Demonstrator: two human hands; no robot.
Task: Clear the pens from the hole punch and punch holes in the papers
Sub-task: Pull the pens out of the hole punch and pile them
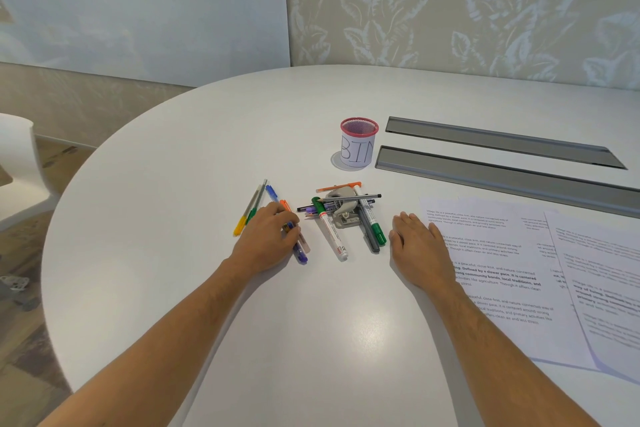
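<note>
A: Hole punch (pixel 341 210)? 
B: Grey, seen mid-table (pixel 311 107), buried under a pile of pens (pixel 346 198) laid across it. A white marker with a green cap (pixel 328 228) is angled off toward 6 o'clock of it, a grey pen and green marker (pixel 373 227) at 5 o'clock.

A: Left hand (pixel 266 241)?
B: Placed at 9 o'clock of the punch. Fingers are curled round a few pens (pixel 298 246); a purple end is seen sticking out below the hand, blue and orange ends above.

A: Other pens?
B: A yellow-tipped one and a green one (pixel 250 208) are laid out at 10 o'clock of the left hand.

A: Right hand (pixel 417 246)?
B: Laid flat on the table at 4 o'clock of the punch, fingers straight, nothing held. Its outer edge is placed over the printed papers (pixel 502 253), spread at 3 o'clock.

A: Anything else?
B: A pink mesh cup labelled "BIN" (pixel 358 144) is stood at 12 o'clock of the punch, two grey slots (pixel 502 163) at 2 o'clock.
</note>
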